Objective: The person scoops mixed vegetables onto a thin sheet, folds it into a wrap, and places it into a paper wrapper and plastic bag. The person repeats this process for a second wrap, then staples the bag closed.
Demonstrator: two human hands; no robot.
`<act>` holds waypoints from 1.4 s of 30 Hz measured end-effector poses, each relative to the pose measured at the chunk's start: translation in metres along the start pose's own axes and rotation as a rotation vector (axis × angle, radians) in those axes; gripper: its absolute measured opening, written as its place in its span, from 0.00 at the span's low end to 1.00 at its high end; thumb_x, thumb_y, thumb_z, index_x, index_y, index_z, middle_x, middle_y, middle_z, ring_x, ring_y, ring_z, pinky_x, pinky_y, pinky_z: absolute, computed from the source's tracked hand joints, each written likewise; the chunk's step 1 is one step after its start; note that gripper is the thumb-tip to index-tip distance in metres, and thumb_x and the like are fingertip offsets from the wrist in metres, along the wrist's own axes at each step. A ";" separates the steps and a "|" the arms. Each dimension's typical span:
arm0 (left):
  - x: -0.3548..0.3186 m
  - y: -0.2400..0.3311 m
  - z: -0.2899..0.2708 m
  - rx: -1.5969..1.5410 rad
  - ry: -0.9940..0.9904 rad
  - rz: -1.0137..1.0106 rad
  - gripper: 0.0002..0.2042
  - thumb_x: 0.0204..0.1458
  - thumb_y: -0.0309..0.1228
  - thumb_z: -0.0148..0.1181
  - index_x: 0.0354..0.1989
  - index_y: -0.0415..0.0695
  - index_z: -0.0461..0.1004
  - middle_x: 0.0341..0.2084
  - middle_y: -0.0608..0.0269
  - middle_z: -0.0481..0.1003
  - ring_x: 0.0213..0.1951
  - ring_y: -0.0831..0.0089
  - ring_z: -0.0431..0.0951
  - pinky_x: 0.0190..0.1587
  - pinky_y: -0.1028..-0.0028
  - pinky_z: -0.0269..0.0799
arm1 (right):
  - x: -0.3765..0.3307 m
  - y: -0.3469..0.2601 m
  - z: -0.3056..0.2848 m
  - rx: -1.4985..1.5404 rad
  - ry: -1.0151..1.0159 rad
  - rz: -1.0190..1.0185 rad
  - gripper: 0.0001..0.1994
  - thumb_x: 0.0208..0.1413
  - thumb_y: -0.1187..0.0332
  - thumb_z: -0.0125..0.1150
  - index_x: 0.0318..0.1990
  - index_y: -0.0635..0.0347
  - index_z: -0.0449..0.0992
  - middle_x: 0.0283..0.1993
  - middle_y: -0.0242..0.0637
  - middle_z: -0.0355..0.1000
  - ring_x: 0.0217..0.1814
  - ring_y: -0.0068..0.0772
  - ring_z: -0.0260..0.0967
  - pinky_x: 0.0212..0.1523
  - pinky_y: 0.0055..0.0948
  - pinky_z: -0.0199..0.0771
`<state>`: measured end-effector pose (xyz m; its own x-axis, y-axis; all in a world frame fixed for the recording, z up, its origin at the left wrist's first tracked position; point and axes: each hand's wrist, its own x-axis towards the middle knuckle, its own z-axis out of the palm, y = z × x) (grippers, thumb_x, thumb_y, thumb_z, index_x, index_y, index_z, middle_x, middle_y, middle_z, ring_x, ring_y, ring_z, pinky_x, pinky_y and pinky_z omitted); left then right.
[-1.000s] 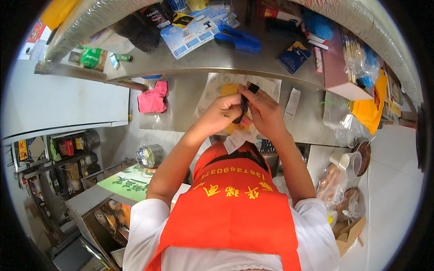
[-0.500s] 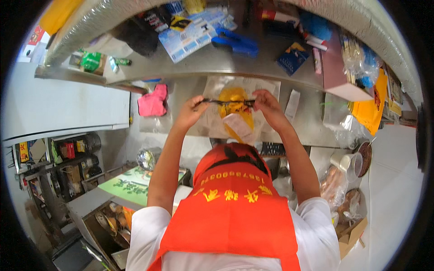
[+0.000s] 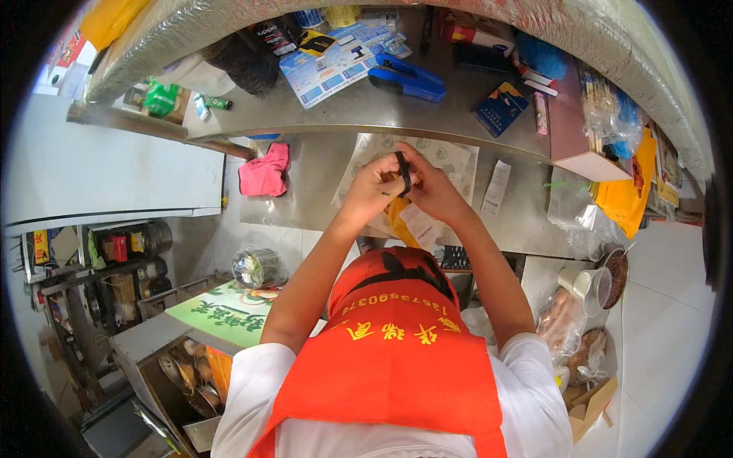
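Note:
My left hand (image 3: 372, 185) and my right hand (image 3: 437, 189) are close together over the steel counter. Their fingers are closed on a narrow black strip (image 3: 403, 172), which is bent upright between them; its exact kind I cannot make out. Below the hands shows part of a yellow bag (image 3: 399, 223), its upper portion hidden behind my fingers. A white printed slip (image 3: 420, 225) is against the bag's right side. Under all this lies a pale patterned paper sheet (image 3: 461, 156).
A pink cloth (image 3: 264, 172) lies left on the counter, another paper slip (image 3: 496, 187) right. The shelf (image 3: 450, 118) above the counter holds a blue stapler-like tool (image 3: 408, 79) and a dark blue packet (image 3: 500, 109). Plastic bags (image 3: 573, 217) hang at right.
The black strip was stretched sideways across the yellow bag between my separated hands. Both hands have come together, and the strip is now bent between them.

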<state>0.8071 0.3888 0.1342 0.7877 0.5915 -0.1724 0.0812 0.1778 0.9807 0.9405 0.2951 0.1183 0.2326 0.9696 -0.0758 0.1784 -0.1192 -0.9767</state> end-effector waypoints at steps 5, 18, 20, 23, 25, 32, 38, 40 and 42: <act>0.003 -0.074 -0.032 -0.023 0.145 0.144 0.05 0.53 0.21 0.60 0.32 0.44 0.71 0.26 0.73 0.72 0.27 0.84 0.69 0.29 0.81 0.66 | -0.006 0.045 -0.039 0.547 0.128 0.071 0.34 0.52 0.77 0.59 0.68 0.50 0.59 0.43 0.31 0.71 0.43 0.24 0.68 0.48 0.23 0.69; -0.054 0.024 -0.024 0.491 0.114 0.635 0.07 0.54 0.24 0.59 0.41 0.43 0.75 0.32 0.54 0.78 0.37 0.63 0.79 0.43 0.66 0.75 | -0.042 0.030 0.047 0.055 0.318 -0.194 0.13 0.46 0.78 0.61 0.42 0.62 0.77 0.42 0.40 0.74 0.47 0.38 0.73 0.53 0.30 0.70; -0.062 0.021 -0.050 0.236 0.375 0.563 0.05 0.58 0.25 0.56 0.41 0.42 0.74 0.32 0.57 0.79 0.38 0.67 0.79 0.42 0.67 0.75 | -0.063 -0.018 0.039 0.105 0.373 -0.026 0.13 0.47 0.83 0.56 0.43 0.63 0.71 0.41 0.34 0.69 0.48 0.35 0.69 0.49 0.29 0.68; -0.073 0.001 -0.095 0.036 0.523 0.450 0.07 0.60 0.25 0.54 0.44 0.39 0.74 0.32 0.59 0.80 0.34 0.74 0.79 0.37 0.74 0.73 | -0.071 -0.104 0.026 0.026 0.498 -0.189 0.13 0.49 0.79 0.57 0.44 0.63 0.73 0.41 0.34 0.71 0.45 0.33 0.70 0.47 0.28 0.69; -0.083 -0.012 -0.108 0.055 0.504 0.437 0.07 0.61 0.25 0.53 0.45 0.39 0.75 0.32 0.60 0.80 0.33 0.76 0.79 0.36 0.76 0.73 | -0.059 -0.172 0.009 -0.072 0.666 -0.466 0.13 0.51 0.76 0.59 0.45 0.64 0.73 0.41 0.35 0.72 0.43 0.32 0.71 0.46 0.27 0.70; -0.112 -0.021 -0.098 0.292 0.209 0.465 0.08 0.62 0.26 0.50 0.45 0.38 0.74 0.31 0.61 0.79 0.33 0.75 0.79 0.38 0.77 0.73 | 0.059 -0.421 -0.026 -0.140 1.212 -1.060 0.15 0.55 0.67 0.63 0.48 0.65 0.76 0.40 0.37 0.75 0.36 0.29 0.73 0.42 0.26 0.74; -0.150 -0.066 -0.129 -0.055 0.454 0.340 0.08 0.62 0.26 0.52 0.45 0.38 0.75 0.29 0.66 0.76 0.32 0.80 0.75 0.38 0.79 0.71 | 0.172 -0.404 -0.010 -0.130 0.653 -0.732 0.26 0.55 0.61 0.66 0.58 0.65 0.70 0.47 0.39 0.75 0.47 0.28 0.72 0.52 0.27 0.70; -0.197 -0.074 -0.144 -0.085 0.637 0.290 0.10 0.64 0.32 0.52 0.43 0.39 0.75 0.27 0.69 0.76 0.28 0.84 0.70 0.32 0.81 0.66 | 0.181 -0.365 0.026 -0.403 0.654 -0.830 0.37 0.53 0.56 0.66 0.65 0.68 0.60 0.58 0.55 0.65 0.60 0.46 0.64 0.61 0.40 0.64; -0.246 -0.076 -0.146 -0.049 0.827 0.187 0.12 0.65 0.38 0.52 0.41 0.42 0.74 0.26 0.72 0.74 0.24 0.86 0.65 0.27 0.82 0.61 | 0.164 -0.314 0.077 -0.629 0.722 -0.861 0.29 0.58 0.62 0.62 0.64 0.66 0.62 0.58 0.53 0.66 0.58 0.44 0.66 0.58 0.36 0.68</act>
<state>0.5180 0.3442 0.0883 0.0841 0.9957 -0.0387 -0.0471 0.0427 0.9980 0.8490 0.5080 0.3969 0.2452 0.4726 0.8465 0.9004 0.2127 -0.3796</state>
